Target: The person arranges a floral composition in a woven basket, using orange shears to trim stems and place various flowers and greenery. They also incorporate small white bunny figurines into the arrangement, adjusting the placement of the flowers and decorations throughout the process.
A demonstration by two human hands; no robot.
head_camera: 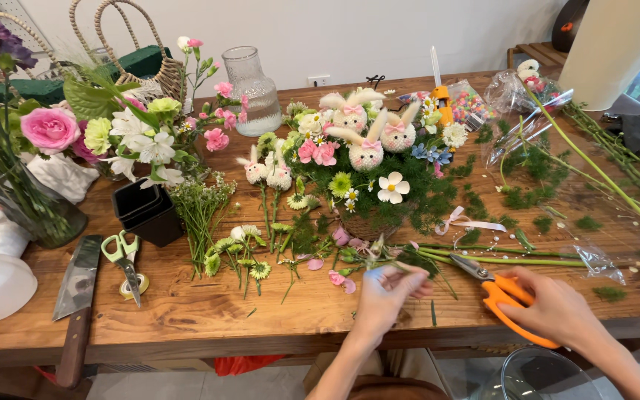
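The left hand (385, 292) pinches a green stem (409, 261) at the table's (187, 311) near edge; the right hand (557, 307) grips orange scissors (501, 290), blades just beside it; best steady the stem, cut slanted, fingers clear.

A broad wooden table (187, 311) with a warm brown top fills the scene under soft, even light, with a plain white wall (350, 37) carrying a socket (318, 80) behind its far edge and pale grey floor (157, 384) below its near edge.
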